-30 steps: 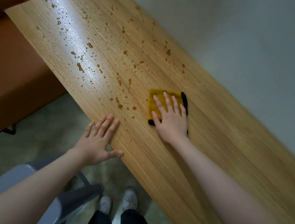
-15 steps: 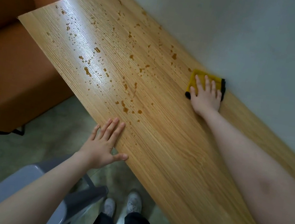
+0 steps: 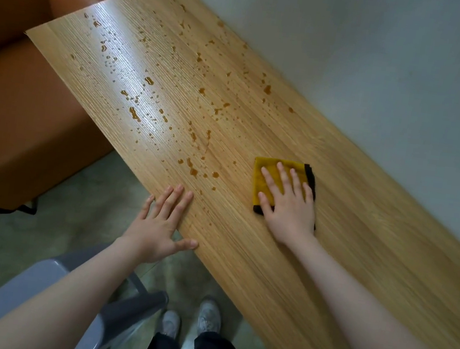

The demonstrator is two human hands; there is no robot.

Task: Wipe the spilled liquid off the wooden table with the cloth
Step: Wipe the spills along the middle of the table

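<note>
Just unmarked cloth [image 3: 267, 176], R hand [image 3: 291, 209].

From my feed the surface [image 3: 330, 247] looks like pale wood with fine straight grain, smooth and semi-glossy where the light streaks across its far end. The spilled liquid [image 3: 194, 169] sits on it as shiny amber beads. Under my right hand [image 3: 289, 209] the cloth [image 3: 267, 176] reads as soft, matt mustard fabric with a black edge. The sofa [image 3: 23, 121] beside it shows smooth orange leather-like upholstery with a faint sheen. The chair [image 3: 39, 280] looks like matt grey plastic.
</note>
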